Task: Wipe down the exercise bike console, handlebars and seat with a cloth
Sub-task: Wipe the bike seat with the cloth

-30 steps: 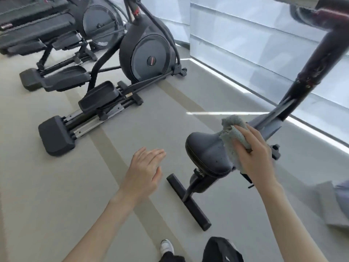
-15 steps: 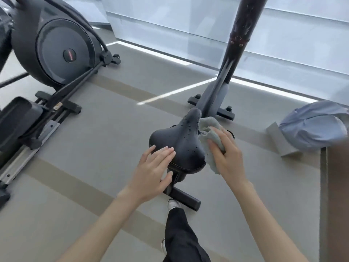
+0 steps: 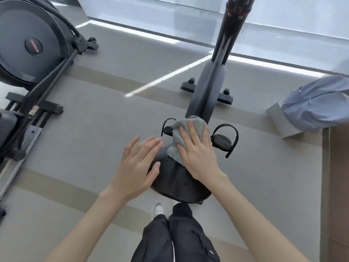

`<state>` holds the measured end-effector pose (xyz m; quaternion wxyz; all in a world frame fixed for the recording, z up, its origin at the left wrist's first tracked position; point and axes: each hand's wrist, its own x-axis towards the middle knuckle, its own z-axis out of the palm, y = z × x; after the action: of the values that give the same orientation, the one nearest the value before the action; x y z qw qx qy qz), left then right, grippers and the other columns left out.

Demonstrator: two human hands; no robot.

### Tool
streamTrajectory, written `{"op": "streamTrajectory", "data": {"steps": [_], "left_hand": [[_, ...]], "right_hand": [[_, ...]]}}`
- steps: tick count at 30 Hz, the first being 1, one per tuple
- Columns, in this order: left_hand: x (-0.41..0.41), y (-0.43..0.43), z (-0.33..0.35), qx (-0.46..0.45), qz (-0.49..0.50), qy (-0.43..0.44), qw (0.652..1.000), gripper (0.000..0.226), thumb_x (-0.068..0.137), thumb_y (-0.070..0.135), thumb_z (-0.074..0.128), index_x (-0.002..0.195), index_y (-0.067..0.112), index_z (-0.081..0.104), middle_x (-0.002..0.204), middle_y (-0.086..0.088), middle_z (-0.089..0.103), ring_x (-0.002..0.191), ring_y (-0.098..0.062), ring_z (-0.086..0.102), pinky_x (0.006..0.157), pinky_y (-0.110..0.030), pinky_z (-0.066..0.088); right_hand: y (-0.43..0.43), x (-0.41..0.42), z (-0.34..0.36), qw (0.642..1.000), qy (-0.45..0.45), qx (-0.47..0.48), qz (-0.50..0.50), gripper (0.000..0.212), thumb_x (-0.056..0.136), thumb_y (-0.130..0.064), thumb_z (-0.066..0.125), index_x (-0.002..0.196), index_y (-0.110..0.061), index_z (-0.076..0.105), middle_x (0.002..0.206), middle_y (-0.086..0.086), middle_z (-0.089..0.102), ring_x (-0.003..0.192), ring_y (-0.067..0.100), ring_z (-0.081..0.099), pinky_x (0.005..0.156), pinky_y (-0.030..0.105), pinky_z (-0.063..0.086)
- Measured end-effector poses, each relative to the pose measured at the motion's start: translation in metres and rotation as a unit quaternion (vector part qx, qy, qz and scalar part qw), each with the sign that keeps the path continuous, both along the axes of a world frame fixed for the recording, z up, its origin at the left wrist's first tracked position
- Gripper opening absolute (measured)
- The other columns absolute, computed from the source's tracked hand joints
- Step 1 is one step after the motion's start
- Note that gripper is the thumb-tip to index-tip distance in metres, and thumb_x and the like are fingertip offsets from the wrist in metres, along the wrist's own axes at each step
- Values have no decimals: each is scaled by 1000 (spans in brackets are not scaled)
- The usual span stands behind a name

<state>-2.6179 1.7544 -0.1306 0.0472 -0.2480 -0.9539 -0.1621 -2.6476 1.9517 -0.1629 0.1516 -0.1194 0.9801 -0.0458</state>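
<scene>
I look straight down on the exercise bike's black seat [image 3: 175, 180], which shows small wet specks. My right hand [image 3: 198, 154] lies flat on a grey-green cloth [image 3: 178, 140], pressing it onto the narrow front of the seat. My left hand [image 3: 137, 163] rests open against the seat's left side, fingers spread. The bike's dark frame post [image 3: 219, 59] rises ahead towards the top of the view. A strapped pedal [image 3: 222, 140] sticks out to the right of the cloth. The console and handlebars are out of view.
An elliptical trainer [image 3: 32, 48] with its rails stands close on the left. A grey block [image 3: 283, 123] with a blue garment [image 3: 317, 104] on it sits at the right. A glass wall [image 3: 170, 14] runs along the far side. My legs and a white shoe [image 3: 159, 209] are below the seat.
My view has swung to directly above the seat. My right hand with the cloth has moved from the seat's right side onto its front top. My left hand has come onto the seat's left side.
</scene>
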Motion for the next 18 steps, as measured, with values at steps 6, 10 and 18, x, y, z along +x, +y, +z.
{"op": "streamTrajectory", "data": {"steps": [6,10,18], "left_hand": [[-20,-10,-8,4,-27,5,1000,39,91,20,43,118,1,63,125,-7,61,125,-20,48,107,-49,31],[-26,-11,-11,22,-80,5,997,35,91,19,45,113,2,66,119,-6,65,121,-20,53,106,-50,34],[-32,-11,-7,35,-197,-11,980,34,93,20,46,114,4,67,119,-4,65,115,-19,58,109,-47,32]], "right_hand": [[0,-44,-4,997,-20,73,26,59,95,-35,-14,150,-18,0,158,5,-8,143,34,-13,114,50,-4],[-1,-9,6,997,20,-43,54,54,102,-28,5,148,-2,16,157,12,10,144,34,-6,114,55,3],[0,57,13,985,13,-159,-57,52,99,-34,27,145,-11,30,155,8,19,142,34,17,114,47,26]]}}
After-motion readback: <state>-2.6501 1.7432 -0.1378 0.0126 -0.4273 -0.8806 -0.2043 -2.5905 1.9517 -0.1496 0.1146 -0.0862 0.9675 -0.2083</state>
